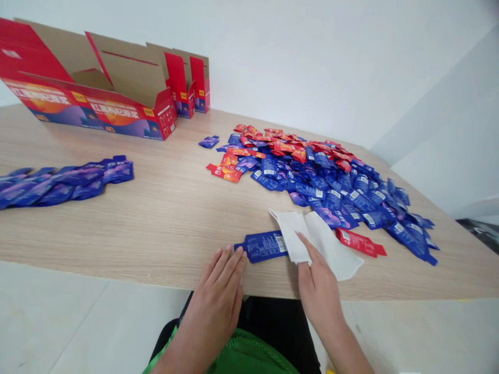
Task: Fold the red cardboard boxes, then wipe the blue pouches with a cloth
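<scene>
A blue spouted pouch (262, 246) lies flat near the table's front edge, its printed, barcoded side up. My left hand (221, 283) rests with straight fingers side by side, the fingertips on the pouch's narrow end. In my right hand (317, 280) is a white cloth (316, 241), gripped between thumb and fingers and draped over the pouch's right end. That end is hidden under the cloth. Just right of the cloth lies a red pouch (360, 243). Behind it spreads a large heap of blue pouches (331, 182) with red pouches (288, 145) along its far side.
Overlapping blue pouches (66, 182) form a row at the left. Open red cardboard boxes (97, 111) stand at the back left, against the wall. One blue pouch (209, 141) lies apart, left of the heap. The wooden table's (167, 223) front edge is close to my body.
</scene>
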The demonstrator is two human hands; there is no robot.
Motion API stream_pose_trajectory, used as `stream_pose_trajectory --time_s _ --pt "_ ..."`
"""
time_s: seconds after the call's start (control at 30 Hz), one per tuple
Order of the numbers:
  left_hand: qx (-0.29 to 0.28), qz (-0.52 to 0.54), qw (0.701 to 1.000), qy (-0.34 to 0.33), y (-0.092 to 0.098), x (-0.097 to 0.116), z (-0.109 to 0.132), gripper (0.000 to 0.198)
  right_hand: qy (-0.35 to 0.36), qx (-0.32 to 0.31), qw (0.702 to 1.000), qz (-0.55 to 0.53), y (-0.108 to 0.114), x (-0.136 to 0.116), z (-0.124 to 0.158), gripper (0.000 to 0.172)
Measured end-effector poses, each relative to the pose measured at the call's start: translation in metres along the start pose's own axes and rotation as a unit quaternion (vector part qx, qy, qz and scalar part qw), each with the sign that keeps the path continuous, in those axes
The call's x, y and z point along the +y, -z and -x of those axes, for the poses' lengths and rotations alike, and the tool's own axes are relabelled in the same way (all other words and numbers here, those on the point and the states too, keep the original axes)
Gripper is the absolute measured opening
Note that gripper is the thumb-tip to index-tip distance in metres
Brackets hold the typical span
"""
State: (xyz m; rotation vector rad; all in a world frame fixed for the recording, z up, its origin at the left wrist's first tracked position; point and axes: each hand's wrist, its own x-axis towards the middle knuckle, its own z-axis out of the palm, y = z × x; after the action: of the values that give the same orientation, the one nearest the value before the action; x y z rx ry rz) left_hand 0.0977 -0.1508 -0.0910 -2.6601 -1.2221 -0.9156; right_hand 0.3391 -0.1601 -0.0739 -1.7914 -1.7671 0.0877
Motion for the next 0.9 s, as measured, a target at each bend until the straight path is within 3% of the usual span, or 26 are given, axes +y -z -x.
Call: stream_pose_trajectory --time_s 0.07,0.13,0.2,0.3,0.43,0.53,0.63,0.7,0.77,0.9 --pt "0.006 0.002 1.000 -0.003 0.000 -0.001 0.000 0.055 0.063 -0.008 0.997 -0.032 -0.013 -0.030 0.001 0.061" --pt "0.004 0.007 1.000 -0.007 0.001 -0.001 0.000 0.050 0.145 -0.060 0.987 -0.032 -0.028 -0.057 0.002 0.064" --pt "-0.002 0.008 1.000 -0.008 0.002 -0.001 0.000 0.046 0.179 -0.104 0.978 -0.013 -0.037 -0.065 0.004 0.065" --pt "-0.006 -0.015 1.000 -0.011 0.001 -0.002 0.001 0.049 0.141 -0.101 0.984 0.030 -0.029 -0.036 0.006 0.067" --pt "-0.010 -0.025 1.000 -0.012 -0.002 -0.002 0.001 0.060 0.031 -0.026 0.998 0.052 -0.003 0.009 0.005 0.051" --pt "0.002 -0.016 1.000 -0.010 -0.002 -0.001 0.000 0.060 0.017 0.004 1.000 0.025 -0.005 -0.008 0.004 0.055" --pt "0.005 -0.001 1.000 -0.011 0.000 -0.001 -0.001 0.061 0.120 -0.052 0.991 -0.011 -0.025 -0.049 0.007 0.067" --pt "-0.001 0.008 1.000 -0.005 0.001 -0.001 -0.001 0.062 0.171 -0.091 0.981 -0.014 -0.036 -0.062 0.010 0.072" --pt "0.003 0.002 1.000 -0.005 0.001 -0.002 -0.001 0.061 0.169 -0.100 0.981 0.004 -0.036 -0.054 0.012 0.080" --pt "0.009 -0.024 1.000 -0.015 -0.003 -0.003 0.000 0.060 0.088 -0.059 0.992 0.066 -0.014 -0.005 0.017 0.083"
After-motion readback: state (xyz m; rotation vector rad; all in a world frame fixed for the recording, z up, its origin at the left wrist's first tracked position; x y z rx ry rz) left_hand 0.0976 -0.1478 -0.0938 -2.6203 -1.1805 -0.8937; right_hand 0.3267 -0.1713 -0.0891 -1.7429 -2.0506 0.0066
